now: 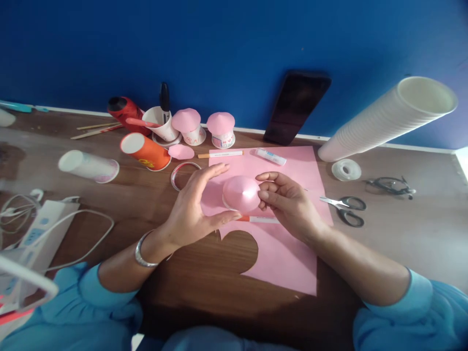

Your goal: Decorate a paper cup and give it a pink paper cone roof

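A pink paper cone (243,192) sits like a roof over a white cup, of which only a sliver of rim shows at the lower left. My right hand (283,200) pinches the cone's right edge between thumb and fingers. On the other side, my left hand (199,204) curves around with thumb and fingers wide apart, close to the cone but not closed on it. Beneath lies a pink paper sheet (292,253) with a round piece cut out. An orange-and-white marker (261,219) rests on the sheet just below the cone.
Two cone-topped cups (223,130) stand by the blue wall. Around them are an orange cup (144,152), a tape roll (179,176), a glue stick (270,156), a leaning phone (297,107), a tall cup stack (380,124), scissors (347,209) and a power strip (42,234).
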Available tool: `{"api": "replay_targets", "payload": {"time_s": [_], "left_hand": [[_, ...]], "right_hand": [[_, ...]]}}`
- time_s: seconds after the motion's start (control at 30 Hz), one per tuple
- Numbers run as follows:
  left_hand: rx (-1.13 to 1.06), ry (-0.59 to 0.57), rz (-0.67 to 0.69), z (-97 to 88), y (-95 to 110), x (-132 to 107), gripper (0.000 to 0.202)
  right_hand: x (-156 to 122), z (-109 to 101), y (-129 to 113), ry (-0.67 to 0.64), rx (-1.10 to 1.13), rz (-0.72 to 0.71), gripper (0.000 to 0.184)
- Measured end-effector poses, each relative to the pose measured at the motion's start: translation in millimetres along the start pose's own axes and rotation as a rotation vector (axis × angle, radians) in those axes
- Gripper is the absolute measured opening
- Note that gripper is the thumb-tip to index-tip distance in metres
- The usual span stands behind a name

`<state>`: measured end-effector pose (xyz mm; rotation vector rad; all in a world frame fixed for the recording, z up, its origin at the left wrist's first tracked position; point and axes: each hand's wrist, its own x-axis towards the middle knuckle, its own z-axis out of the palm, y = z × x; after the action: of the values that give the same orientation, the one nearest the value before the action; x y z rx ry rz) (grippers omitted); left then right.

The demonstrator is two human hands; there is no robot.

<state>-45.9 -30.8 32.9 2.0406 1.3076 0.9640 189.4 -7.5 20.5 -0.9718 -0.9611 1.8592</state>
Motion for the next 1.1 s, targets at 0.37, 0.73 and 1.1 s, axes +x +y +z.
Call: {"api": "replay_targets", "payload": {"time_s": [0.37,0.73,1.1], "left_hand": [[0.016,-0.071,-0.042,1.1,-3.9,-1.4,0.077],[0.011,-0.053,0.006,8.6,-5.0,-4.8,0.086],[0.036,-0.071,-0.009,12.9,-16.6,-7.6,0.084]], "right_hand": [[2.5,-2.1,10.9,0.023,-0.079,0.0,0.027],[-5.6,9.7,-0.6,0.079,-0.314,-0.064,0.025],[-9.1,5.4,4.4,0.053,-0.298,-0.048,0.025]]}}
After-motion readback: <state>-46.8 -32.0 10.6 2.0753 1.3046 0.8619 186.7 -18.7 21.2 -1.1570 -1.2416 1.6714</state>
